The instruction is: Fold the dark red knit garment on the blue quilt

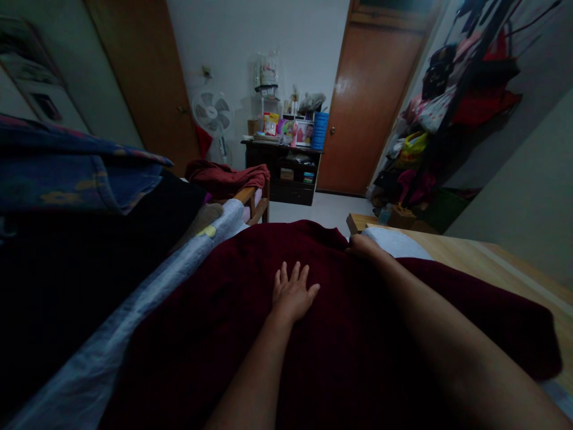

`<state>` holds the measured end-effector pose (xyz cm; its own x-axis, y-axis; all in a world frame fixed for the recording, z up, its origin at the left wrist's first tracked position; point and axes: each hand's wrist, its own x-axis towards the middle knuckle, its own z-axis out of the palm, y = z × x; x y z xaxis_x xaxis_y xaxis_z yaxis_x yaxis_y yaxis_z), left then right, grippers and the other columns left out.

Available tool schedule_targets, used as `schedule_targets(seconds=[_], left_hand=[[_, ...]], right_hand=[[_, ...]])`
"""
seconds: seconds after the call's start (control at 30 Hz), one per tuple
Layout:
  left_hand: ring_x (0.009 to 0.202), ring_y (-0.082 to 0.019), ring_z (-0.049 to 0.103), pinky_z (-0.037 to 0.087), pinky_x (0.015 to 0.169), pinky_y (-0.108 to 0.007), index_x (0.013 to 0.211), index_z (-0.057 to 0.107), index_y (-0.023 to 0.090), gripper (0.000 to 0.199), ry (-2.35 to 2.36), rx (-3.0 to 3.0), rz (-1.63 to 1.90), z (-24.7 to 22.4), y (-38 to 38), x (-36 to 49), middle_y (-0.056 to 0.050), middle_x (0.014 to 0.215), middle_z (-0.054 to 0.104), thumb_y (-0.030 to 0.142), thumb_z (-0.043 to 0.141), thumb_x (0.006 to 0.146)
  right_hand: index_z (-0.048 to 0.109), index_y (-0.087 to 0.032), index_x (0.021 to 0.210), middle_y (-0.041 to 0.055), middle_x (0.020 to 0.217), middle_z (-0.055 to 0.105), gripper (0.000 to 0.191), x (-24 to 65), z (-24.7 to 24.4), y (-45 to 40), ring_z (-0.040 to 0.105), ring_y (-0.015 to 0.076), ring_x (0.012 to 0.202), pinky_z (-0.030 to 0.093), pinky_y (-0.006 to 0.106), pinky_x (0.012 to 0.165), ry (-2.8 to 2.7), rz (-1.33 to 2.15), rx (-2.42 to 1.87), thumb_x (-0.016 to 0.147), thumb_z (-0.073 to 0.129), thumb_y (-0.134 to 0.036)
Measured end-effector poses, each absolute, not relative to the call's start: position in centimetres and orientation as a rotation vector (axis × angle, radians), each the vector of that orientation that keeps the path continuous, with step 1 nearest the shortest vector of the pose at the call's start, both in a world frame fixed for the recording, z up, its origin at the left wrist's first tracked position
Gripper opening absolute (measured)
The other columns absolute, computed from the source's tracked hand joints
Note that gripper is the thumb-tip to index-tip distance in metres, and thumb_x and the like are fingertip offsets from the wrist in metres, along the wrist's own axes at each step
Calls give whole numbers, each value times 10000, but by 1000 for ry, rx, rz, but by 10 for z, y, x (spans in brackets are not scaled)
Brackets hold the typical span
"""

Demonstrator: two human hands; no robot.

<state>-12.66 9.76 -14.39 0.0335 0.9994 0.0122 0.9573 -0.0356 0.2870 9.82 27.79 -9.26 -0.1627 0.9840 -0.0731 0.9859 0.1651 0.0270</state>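
A dark maroon garment (322, 334), which looks like a knitted sweater, lies spread over a pale cloth in front of me. What appears to be one sleeve reaches out to the right, past my forearm. My left hand (293, 294) rests flat on the middle of the fabric, fingers spread. At the garment's far right edge, near the neckline, my right hand (363, 246) is closed on the cloth, its fingertips partly hidden. Deep shadow hides the nearest part of the garment.
Dark clothes and a blue floral denim piece (80, 179) are heaped at left. A reddish cloth (228, 179) drapes over a wooden frame. A wooden board (501, 263) lies to the right. Beyond stand a fan (212, 113), a dark cabinet (290, 185) and a door (371, 107).
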Motion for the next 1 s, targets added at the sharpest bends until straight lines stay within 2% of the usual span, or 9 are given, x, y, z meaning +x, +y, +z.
schedule_targets(seconds=[0.13,0.27,0.37,0.57,0.73,0.8,0.9,1.0], left_hand=[[1443,-367,68,123,1157,-517,1481,304,265,695,2028,2103,326,-144,98,-127,-13,1570,237,641,234,900],[1443,-365,74,129,1156,-524,1479,308,266,700,2033,2110,332,-146,98,-127,-13,1569,237,647,223,899],[1444,-362,76,129,1157,-523,1478,311,269,702,2031,2115,345,-147,98,-127,-12,1568,241,652,220,897],[1443,-364,71,119,1161,-513,1471,329,267,695,2021,2101,372,-147,98,-127,-9,1563,257,646,240,896],[1444,-363,69,119,1159,-520,1473,323,271,689,2023,2091,367,-146,99,-126,-4,1565,249,640,242,896],[1444,-360,71,119,1158,-521,1473,322,273,686,2029,2092,367,-145,98,-125,-4,1566,248,636,245,897],[1444,-359,77,121,1158,-517,1474,320,272,684,2035,2094,366,-144,98,-125,-8,1565,250,632,252,897],[1446,-354,76,122,1157,-514,1476,314,275,682,2041,2096,349,-143,97,-124,-8,1568,243,630,255,897]], right_hand=[[652,-186,1025,121,1086,660,313,99,-90,269,614,244,1012,450,295,791,2355,-1,2030,791,622,-391],[566,-171,1152,159,1221,584,330,101,-83,269,579,252,1076,437,316,812,2360,114,2175,911,438,-357],[522,-167,1180,161,1156,618,339,100,-78,271,607,260,1012,438,335,777,2322,158,2315,949,335,-329],[480,-186,1215,134,1061,656,351,91,-73,264,624,256,940,421,325,733,2268,219,2375,929,408,-378],[553,-162,1100,135,1038,637,299,81,-85,232,587,255,946,379,337,794,2473,495,2068,944,367,-337],[553,-156,1146,150,1089,612,328,77,-91,215,546,273,1004,344,361,863,2568,585,1861,945,362,-332],[523,-180,1247,148,1135,589,367,74,-94,196,503,277,1047,303,369,920,2671,524,1610,942,369,-315],[516,-199,1271,128,1115,601,368,76,-94,190,510,259,1035,307,347,925,2696,398,1567,944,361,-263]])
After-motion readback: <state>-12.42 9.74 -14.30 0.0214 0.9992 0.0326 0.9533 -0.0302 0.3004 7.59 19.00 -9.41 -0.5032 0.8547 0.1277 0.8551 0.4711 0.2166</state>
